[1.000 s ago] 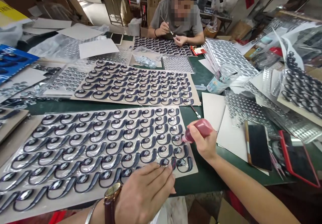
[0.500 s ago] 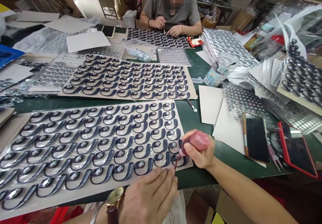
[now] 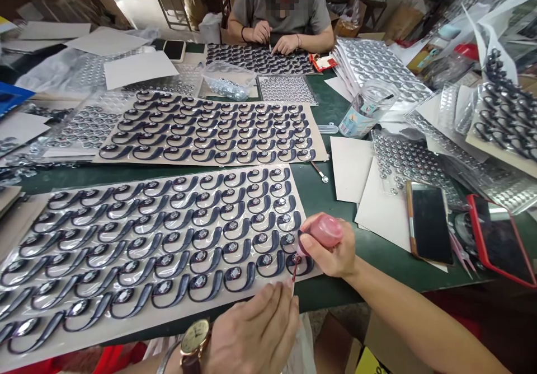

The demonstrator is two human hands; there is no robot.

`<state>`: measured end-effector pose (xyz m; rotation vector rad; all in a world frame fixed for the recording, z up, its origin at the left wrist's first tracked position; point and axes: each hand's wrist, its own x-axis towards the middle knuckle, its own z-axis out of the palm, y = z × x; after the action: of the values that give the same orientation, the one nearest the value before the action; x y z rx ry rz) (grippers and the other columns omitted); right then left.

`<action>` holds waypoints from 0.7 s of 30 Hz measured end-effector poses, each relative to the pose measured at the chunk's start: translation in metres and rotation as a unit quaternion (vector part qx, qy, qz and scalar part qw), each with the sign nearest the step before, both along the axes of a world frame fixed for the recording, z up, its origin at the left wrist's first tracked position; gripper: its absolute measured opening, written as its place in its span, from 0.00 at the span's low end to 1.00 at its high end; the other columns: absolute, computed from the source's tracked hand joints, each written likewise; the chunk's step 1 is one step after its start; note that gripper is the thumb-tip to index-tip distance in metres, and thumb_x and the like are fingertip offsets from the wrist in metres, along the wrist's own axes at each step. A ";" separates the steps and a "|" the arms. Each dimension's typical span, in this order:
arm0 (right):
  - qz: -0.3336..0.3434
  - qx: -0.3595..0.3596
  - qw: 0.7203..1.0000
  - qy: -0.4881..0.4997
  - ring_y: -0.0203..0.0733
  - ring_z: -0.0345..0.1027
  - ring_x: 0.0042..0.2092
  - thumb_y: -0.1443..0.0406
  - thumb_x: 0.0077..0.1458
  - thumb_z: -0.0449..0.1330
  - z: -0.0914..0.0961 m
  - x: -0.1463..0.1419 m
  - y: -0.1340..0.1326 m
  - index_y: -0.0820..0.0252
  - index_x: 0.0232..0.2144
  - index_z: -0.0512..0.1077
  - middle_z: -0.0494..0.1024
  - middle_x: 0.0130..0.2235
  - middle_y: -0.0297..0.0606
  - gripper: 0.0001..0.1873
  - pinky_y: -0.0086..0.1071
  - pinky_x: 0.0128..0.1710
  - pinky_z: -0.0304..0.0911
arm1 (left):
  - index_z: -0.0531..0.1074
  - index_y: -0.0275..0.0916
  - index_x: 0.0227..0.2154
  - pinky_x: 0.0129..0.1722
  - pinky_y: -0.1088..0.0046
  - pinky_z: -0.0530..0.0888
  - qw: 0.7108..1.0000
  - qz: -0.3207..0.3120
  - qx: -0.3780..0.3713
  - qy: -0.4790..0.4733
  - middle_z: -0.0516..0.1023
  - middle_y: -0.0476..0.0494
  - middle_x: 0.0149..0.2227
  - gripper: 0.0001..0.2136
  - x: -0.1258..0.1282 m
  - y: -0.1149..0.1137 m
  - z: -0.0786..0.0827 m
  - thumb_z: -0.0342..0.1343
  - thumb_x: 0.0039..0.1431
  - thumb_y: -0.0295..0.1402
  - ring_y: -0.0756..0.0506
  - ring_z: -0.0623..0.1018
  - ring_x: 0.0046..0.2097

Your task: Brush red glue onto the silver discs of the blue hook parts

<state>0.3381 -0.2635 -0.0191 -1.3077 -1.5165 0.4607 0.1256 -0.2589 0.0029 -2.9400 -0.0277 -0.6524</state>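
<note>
My right hand (image 3: 331,251) grips a small pink bottle (image 3: 325,230), tilted with its neck toward the near right corner of a cardboard sheet (image 3: 25,217) covered in rows of dark curved ear-hook pieces (image 3: 218,259). My left hand (image 3: 255,335), with a wristwatch (image 3: 195,340), is closed in a pinch on a thin red stick (image 3: 295,267) whose tip meets the bottle's mouth above the last piece in the row (image 3: 300,262).
A second sheet of the same pieces (image 3: 210,133) lies behind the first. Across the green table (image 3: 319,195) a person in a grey shirt (image 3: 281,10) works on another sheet. Two phones (image 3: 430,223), white cards (image 3: 352,169), a clear jar (image 3: 369,108) and blister trays (image 3: 377,71) crowd the right.
The bottle in my right hand came down and toward me to the sheet's near corner. My left hand raised the red stick to the bottle's mouth. The view tilted slightly.
</note>
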 end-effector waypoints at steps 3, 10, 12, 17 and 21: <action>-0.010 -0.012 1.000 -0.002 0.36 0.67 0.22 0.67 0.46 0.60 0.000 0.000 0.000 0.61 0.27 0.69 0.75 0.25 0.36 0.03 0.29 0.22 0.63 | 0.70 0.24 0.42 0.47 0.67 0.72 1.000 -0.005 -0.004 0.005 0.75 0.29 0.43 0.17 0.000 0.001 0.001 0.37 0.59 0.21 0.42 0.76 0.45; -0.020 -0.035 0.999 -0.005 0.37 0.66 0.20 0.66 0.48 0.60 0.001 0.002 0.000 0.60 0.28 0.70 0.71 0.19 0.34 0.03 0.30 0.21 0.62 | 0.70 0.24 0.41 0.48 0.67 0.71 1.000 -0.008 -0.011 0.009 0.76 0.30 0.42 0.18 0.001 0.003 0.003 0.34 0.61 0.22 0.43 0.77 0.44; -0.028 -0.044 0.999 -0.010 0.37 0.65 0.19 0.65 0.49 0.59 0.002 0.002 0.000 0.60 0.27 0.70 0.70 0.17 0.33 0.04 0.30 0.20 0.62 | 0.71 0.24 0.41 0.49 0.67 0.71 1.000 -0.007 -0.014 0.006 0.76 0.30 0.42 0.19 0.002 0.004 0.004 0.33 0.61 0.21 0.43 0.77 0.44; -0.044 -0.060 0.997 -0.009 0.36 0.64 0.18 0.62 0.51 0.58 0.003 0.003 0.001 0.59 0.24 0.69 0.69 0.16 0.33 0.08 0.29 0.19 0.62 | 0.70 0.24 0.42 0.49 0.66 0.71 1.000 -0.014 -0.019 0.009 0.76 0.30 0.42 0.19 0.002 0.005 0.006 0.33 0.62 0.22 0.43 0.77 0.45; -0.037 -0.062 0.997 0.002 0.35 0.63 0.18 0.62 0.52 0.57 0.003 0.003 0.001 0.59 0.24 0.69 0.68 0.16 0.32 0.08 0.29 0.18 0.61 | 0.70 0.25 0.42 0.48 0.67 0.71 0.999 -0.003 -0.033 0.006 0.76 0.31 0.43 0.18 0.003 0.007 0.008 0.35 0.63 0.24 0.43 0.76 0.45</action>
<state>0.3415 -0.2626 -0.0160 -1.4525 -1.4502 0.5167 0.1288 -0.2522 0.0107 -3.0085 -0.0415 -0.6455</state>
